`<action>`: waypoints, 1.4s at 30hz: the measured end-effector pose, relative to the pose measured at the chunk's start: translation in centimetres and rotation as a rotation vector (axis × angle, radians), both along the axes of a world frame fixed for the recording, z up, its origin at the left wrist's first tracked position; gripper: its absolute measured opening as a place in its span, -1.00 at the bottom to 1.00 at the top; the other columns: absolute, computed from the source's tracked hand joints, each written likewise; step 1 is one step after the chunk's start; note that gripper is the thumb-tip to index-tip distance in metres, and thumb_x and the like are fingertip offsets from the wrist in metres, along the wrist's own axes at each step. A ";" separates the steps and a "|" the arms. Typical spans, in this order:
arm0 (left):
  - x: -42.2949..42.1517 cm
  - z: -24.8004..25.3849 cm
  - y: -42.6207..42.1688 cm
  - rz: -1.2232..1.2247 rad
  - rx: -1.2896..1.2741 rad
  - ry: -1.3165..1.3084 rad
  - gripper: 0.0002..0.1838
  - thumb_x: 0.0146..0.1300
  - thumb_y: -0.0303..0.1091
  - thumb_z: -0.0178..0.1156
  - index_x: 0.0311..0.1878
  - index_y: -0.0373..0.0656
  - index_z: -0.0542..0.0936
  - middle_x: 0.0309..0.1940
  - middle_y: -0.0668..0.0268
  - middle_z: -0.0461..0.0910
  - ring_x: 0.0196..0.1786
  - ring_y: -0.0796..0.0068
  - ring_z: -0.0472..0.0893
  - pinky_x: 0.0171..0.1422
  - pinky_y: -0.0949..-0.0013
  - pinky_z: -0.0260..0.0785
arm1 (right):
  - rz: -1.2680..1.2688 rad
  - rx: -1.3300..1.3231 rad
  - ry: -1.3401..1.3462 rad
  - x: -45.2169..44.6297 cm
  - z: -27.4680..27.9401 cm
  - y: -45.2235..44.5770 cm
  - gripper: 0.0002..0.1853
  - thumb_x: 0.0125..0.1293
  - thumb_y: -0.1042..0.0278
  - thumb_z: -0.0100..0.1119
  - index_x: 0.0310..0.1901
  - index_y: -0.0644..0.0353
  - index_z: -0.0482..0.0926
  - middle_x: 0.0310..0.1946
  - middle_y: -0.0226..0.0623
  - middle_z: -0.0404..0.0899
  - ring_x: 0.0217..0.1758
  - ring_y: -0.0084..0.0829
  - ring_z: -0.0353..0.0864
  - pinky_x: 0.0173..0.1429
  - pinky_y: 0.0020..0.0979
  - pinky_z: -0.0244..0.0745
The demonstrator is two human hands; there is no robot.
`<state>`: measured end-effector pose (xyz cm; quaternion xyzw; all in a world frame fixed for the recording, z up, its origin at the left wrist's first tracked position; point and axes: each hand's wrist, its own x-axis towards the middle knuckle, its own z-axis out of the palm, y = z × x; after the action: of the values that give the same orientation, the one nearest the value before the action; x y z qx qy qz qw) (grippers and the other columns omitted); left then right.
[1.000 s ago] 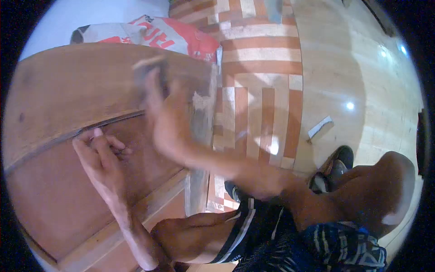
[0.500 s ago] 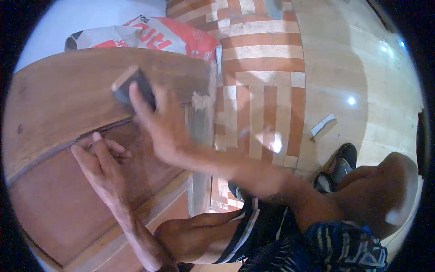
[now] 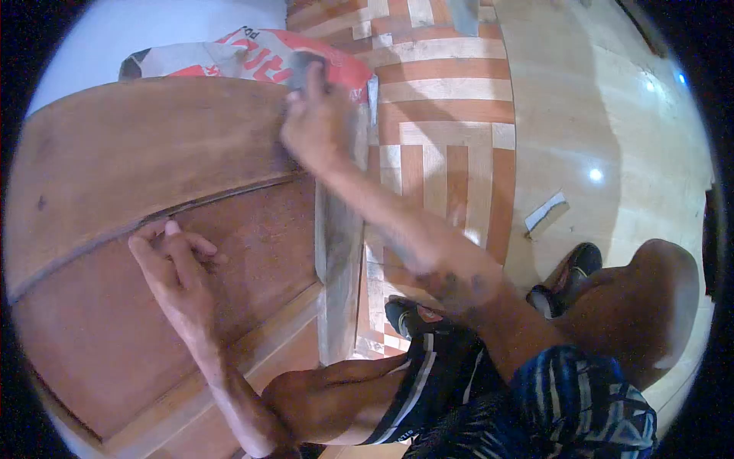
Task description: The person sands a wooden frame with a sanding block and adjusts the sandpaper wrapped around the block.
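Observation:
My right hand (image 3: 319, 122), blurred by motion, grips a sanding block (image 3: 310, 69) at the far right end of a wooden door's curved top rail (image 3: 153, 138). The block is smeared grey here, in front of a red and white sack; whether it touches the wood I cannot tell. My left hand (image 3: 180, 260) rests by the edge between that rail and the reddish-brown recessed panel (image 3: 92, 352). Its fingers are loosely bent and apart, with nothing visible in them.
The printed sack (image 3: 206, 57) lies behind the rail, beside a white surface (image 3: 160, 38). Patterned flooring (image 3: 443, 183) runs along the door's right side. A small white strip (image 3: 546, 213) lies on the paler floor. My knees and shoes (image 3: 577, 268) are close by.
My right hand has swept up and to the right with the sanding block, from the rail's middle to its right end. The left hand has hardly moved.

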<state>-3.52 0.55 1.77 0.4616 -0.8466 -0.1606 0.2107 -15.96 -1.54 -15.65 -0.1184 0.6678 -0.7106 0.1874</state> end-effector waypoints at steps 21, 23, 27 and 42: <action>-0.1 0.0 -1.0 0.042 0.006 -0.035 -0.83 0.62 -0.30 -0.03 -0.01 -0.22 0.35 -0.52 0.27 0.53 -0.54 0.54 0.52 -0.43 0.43 0.39 | 0.092 -0.161 0.004 6.6 -0.2 0.7 -0.25 0.56 -0.18 -0.05 0.43 0.39 0.24 -0.11 0.13 0.52 -0.09 -0.03 0.58 0.02 -0.06 0.48; 0.1 0.1 -0.9 -0.018 0.006 -0.043 -0.83 0.62 -0.30 -0.03 -0.02 -0.22 0.35 -0.52 0.26 0.53 -0.53 0.52 0.54 -0.43 0.43 0.39 | 0.150 -0.143 -0.187 4.1 -4.6 -1.9 -0.37 0.59 -0.20 -0.08 0.24 0.32 0.43 -0.32 -0.07 0.55 -0.27 -0.20 0.58 -0.09 -0.19 0.51; 0.5 0.2 -0.2 0.015 0.018 -0.042 -0.82 0.61 -0.25 0.01 0.00 -0.16 0.38 -0.47 0.30 0.53 -0.51 0.52 0.54 -0.42 0.46 0.41 | -0.209 0.129 0.063 5.2 -5.0 -2.8 -0.43 0.60 -0.17 -0.05 0.19 0.28 0.45 -0.40 -0.27 0.49 -0.42 -0.45 0.53 -0.34 -0.37 0.46; 0.3 0.3 -0.1 -0.013 0.047 -0.012 -0.82 0.61 -0.33 0.00 0.03 -0.27 0.32 -0.48 0.25 0.57 -0.49 0.51 0.59 -0.40 0.42 0.46 | -0.101 -0.084 0.135 9.0 1.0 2.1 -0.32 0.41 0.37 0.15 0.52 0.20 0.17 0.03 0.25 0.42 0.00 0.10 0.49 0.07 0.10 0.46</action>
<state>-3.20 0.45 2.05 0.4618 -0.8469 -0.1791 0.1936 -7.00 0.56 -14.62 -0.1400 0.6536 -0.7369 0.1006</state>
